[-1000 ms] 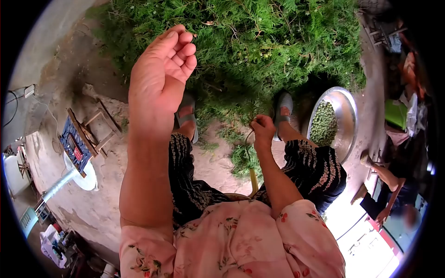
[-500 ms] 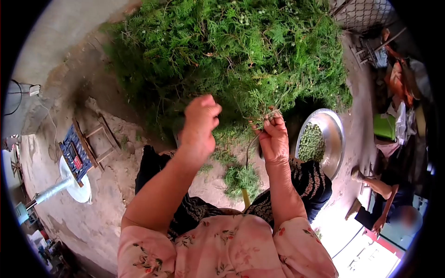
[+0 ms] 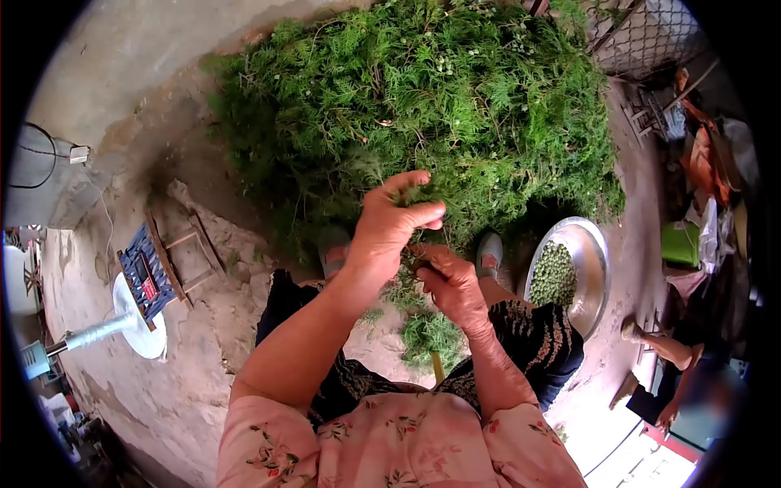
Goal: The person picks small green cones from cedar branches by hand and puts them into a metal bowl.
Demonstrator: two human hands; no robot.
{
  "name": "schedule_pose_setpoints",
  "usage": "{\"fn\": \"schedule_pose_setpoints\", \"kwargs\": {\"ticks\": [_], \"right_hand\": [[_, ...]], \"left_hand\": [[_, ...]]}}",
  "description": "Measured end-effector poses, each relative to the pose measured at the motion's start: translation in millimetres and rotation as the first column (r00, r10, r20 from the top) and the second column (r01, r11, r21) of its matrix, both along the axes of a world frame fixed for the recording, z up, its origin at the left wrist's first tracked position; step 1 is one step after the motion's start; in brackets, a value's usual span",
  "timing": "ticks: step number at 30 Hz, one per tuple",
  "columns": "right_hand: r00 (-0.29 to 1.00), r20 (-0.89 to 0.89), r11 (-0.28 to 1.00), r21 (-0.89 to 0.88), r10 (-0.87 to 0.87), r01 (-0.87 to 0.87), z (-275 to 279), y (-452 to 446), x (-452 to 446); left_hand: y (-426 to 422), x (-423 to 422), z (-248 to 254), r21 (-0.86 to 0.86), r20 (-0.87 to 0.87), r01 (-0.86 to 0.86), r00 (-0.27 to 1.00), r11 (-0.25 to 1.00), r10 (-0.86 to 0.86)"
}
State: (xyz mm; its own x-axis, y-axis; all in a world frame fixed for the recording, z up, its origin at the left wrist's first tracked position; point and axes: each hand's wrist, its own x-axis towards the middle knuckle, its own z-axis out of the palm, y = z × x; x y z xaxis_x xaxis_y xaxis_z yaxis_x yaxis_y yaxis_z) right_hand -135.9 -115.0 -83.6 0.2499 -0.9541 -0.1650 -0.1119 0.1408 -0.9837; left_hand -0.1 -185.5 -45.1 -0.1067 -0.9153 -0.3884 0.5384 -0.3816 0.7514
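My left hand [image 3: 392,218] reaches over the near edge of a big heap of leafy evergreen branches [image 3: 455,106]. Its fingers and thumb curl around a green evergreen sprig [image 3: 420,194]. Just below and to the right, my right hand [image 3: 455,285] is closed with fingertips together; what they hold is too small and dark to make out. Between my legs, a small clump of green sprigs [image 3: 431,335] lies on the floor. To my right stands a metal basin [image 3: 591,285] with small round green cones [image 3: 551,275] in it.
My shoes [image 3: 489,250] stand at the heap's near edge. On the left are a small wooden stool [image 3: 191,248] and a fan with a round white base [image 3: 138,333]. Another person [image 3: 671,358] sits at the right, near bags and a green container [image 3: 679,244].
My left hand has moved right and away toward the heap, its fist loosening around greenery. My right hand has come down and left, and the sprig it held no longer shows clearly.
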Motion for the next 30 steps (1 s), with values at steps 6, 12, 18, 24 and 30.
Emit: {"fn": "schedule_pose_setpoints", "kwargs": {"ticks": [6, 12, 18, 24, 30], "right_hand": [[0.993, -0.106, 0.969, -0.237, 0.046, -0.070, 0.6, 7.9, 4.5], [0.920, -0.147, 0.923, -0.187, -0.363, 0.335, 13.9, 8.0, 11.7], [0.876, -0.434, 0.906, -0.423, -0.208, 0.006, -42.9, -3.8, -15.2], [0.859, -0.511, 0.962, -0.243, -0.016, -0.127, -129.0, 53.9, -70.3], [-0.058, -0.586, 0.503, 0.740, 0.808, -0.447, -207.0, 152.8, -155.2]], "left_hand": [[-11.3, 25.8, 2.9, 0.002, -0.146, -0.053, 0.988, 0.999, 0.053], [-18.2, 35.8, -2.2, 0.037, -0.114, -0.162, 0.980, 0.986, 0.165], [-26.2, 36.6, -17.5, -0.158, -0.085, -0.178, 0.982, 0.971, 0.167], [-33.1, 51.4, -4.8, 0.015, -0.169, -0.194, 0.966, 0.981, 0.194], [-31.5, 56.7, 0.8, 0.021, -0.076, -0.189, 0.979, 0.982, 0.190]]}}
